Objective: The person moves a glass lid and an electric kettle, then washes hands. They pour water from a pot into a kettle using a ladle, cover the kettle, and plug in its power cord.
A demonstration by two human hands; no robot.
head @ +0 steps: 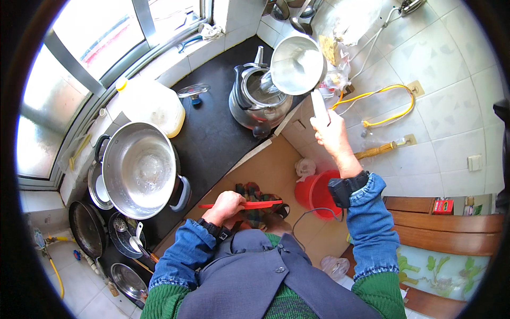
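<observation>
My right hand [332, 133] grips the handle of a metal water ladle [299, 65]. The ladle is tilted over a stainless steel kettle [259, 113] on the black countertop [211, 145], and clear water [269, 83] runs from its rim into the kettle's open mouth. A glass lid with a dark knob [195, 91] rests to the left of the kettle. In front of my body, my left hand [226, 205] holds a flat red object [261, 205], seen edge-on; I cannot tell whether it is a lid or a tray.
Left on the counter are a large two-handled steel pot [139, 171], a plastic jug with a yellow cap [153, 105], a frying pan [85, 229] and a bowl with utensils [126, 235]. A red bucket [318, 193] stands on the floor. A yellow hose [392, 116] hangs on the wall.
</observation>
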